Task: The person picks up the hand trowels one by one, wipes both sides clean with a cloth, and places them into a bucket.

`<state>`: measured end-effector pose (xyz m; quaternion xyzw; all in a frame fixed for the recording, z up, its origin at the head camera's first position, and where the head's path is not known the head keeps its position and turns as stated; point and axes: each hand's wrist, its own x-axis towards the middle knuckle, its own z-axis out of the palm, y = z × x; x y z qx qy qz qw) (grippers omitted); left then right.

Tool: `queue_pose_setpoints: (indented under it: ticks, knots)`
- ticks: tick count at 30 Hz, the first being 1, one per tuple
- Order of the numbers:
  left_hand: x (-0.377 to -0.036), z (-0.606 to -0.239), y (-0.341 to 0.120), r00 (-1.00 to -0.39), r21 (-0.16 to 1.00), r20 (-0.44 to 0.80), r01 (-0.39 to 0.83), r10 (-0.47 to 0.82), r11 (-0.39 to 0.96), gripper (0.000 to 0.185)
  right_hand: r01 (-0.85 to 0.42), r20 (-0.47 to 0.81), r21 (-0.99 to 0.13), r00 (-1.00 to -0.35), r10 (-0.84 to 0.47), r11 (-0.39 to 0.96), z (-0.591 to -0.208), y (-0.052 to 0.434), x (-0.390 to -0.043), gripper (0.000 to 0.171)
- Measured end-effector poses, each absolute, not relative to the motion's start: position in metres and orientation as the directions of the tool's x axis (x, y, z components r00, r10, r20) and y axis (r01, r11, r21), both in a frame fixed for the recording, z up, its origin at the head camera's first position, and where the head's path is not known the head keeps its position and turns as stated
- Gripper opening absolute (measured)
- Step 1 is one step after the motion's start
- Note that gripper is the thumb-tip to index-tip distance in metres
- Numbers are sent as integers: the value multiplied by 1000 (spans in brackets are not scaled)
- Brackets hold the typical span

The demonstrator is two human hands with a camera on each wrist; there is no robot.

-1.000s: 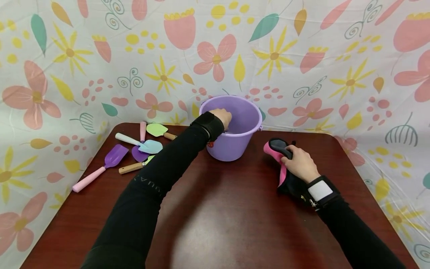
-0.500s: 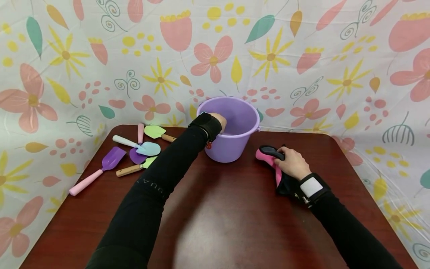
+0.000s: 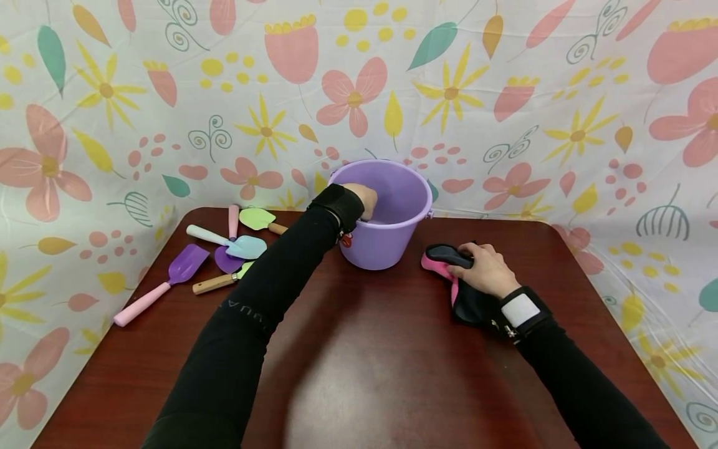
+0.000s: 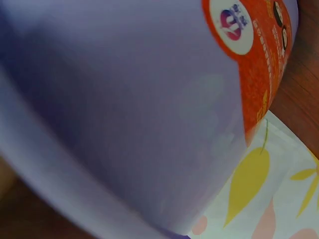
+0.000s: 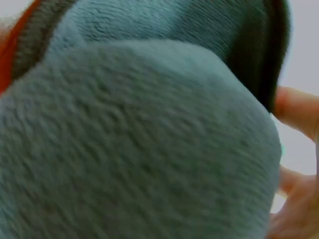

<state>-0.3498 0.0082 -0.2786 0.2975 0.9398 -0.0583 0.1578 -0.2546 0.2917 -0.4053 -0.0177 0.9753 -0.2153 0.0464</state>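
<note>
Head view: purple bucket (image 3: 387, 240) stands upright on the dark red bench (image 3: 359, 368), at about 12 o'clock from bench centre, near the far edge. Left hand (image 3: 363, 198) reaches over the bucket's near-left rim, fingers dipping inside; whether they are clenched on anything cannot be told, the rim hides them. Left wrist view shows only the bucket's lilac wall with an orange sticker (image 4: 259, 64), very close and blurred.

Right hand (image 3: 487, 269) at 3 o'clock of the bucket, just beside it, fingers curled over a pink-and-black glove (image 3: 445, 257), grasping it; the glove lies on the bench, its dark cuff trailing under the wrist. Right wrist view filled by the glove's fuzzy grey fabric, fingertips (image 5: 296, 107) showing at the right edge.

At 9 o'clock of the bucket, well apart: a cluster of toy garden tools, among them a purple scoop with pink handle (image 3: 154, 288), a blue trowel (image 3: 235, 244), a green trowel (image 3: 259, 219). Flower-print cloth (image 3: 112, 112) backs the bench.
</note>
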Motion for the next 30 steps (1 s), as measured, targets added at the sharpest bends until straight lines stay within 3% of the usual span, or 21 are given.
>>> queue_pose_setpoints:
  ticks: [5, 9, 17, 23, 30]
  knots:
    - [-351, -275, 5, -760, 30, -338, 581, 555, 814, 12, -35, -81, -427, -994, -77, 903, -398, 294, -252, 65]
    - [-353, -269, 0, -742, 90, -333, 589, 582, 803, 27, -52, -81, -420, -992, -94, 906, -391, 293, -250, 67]
    - [-356, -255, -15, -708, 295, -307, 564, 636, 771, 31, -63, -69, -410, -993, -100, 910, -376, 292, -246, 68]
    - [-352, -252, -41, -676, 392, -202, 607, 708, 691, 35, -80, -71, -407, -990, -119, 910, -374, 292, -245, 69]
    - [-340, -264, -80, -717, 493, 14, 611, 697, 619, 32, -68, -81, -407, -991, -110, 911, -386, 295, -246, 71]
